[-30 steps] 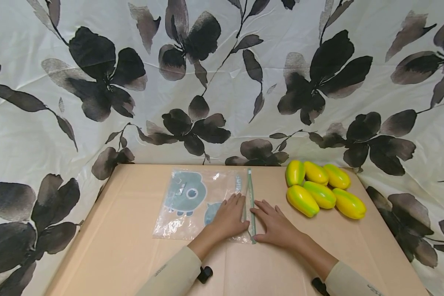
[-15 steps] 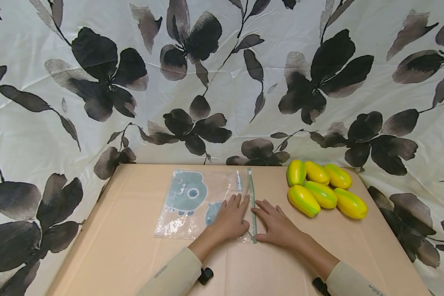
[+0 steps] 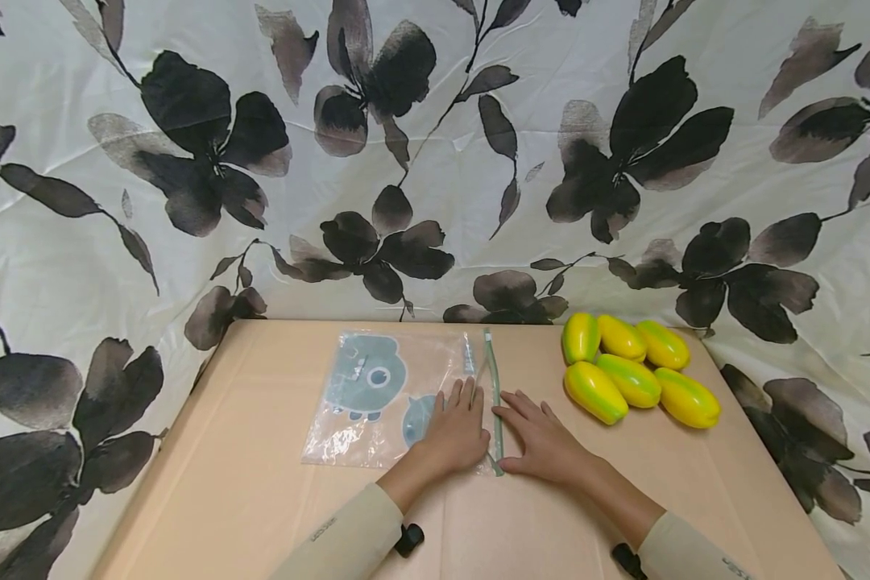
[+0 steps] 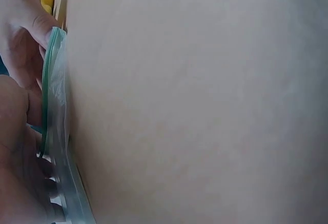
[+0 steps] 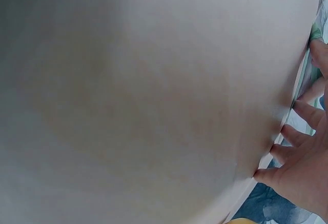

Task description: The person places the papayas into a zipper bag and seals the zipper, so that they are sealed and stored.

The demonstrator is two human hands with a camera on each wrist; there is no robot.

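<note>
A clear plastic zip bag with blue cartoon animal prints lies flat on the table, its green zip edge facing right. My left hand rests on the bag just left of that edge, fingers extended. My right hand touches the green edge from the other side, its fingers spread and the thumb near the edge's lower end. In the left wrist view, the green strip rises slightly beside the thumb of the right hand. Fingertips of the right hand meet the table in the right wrist view.
Several yellow-green oblong fruits sit grouped at the table's back right, beyond my right hand. The light brown tabletop ends at a white cloth with dark flowers hanging behind it.
My left hand's fingers have drawn closer together and slid slightly left of the green edge. The right hand stays almost still, and the fruits have not moved.
</note>
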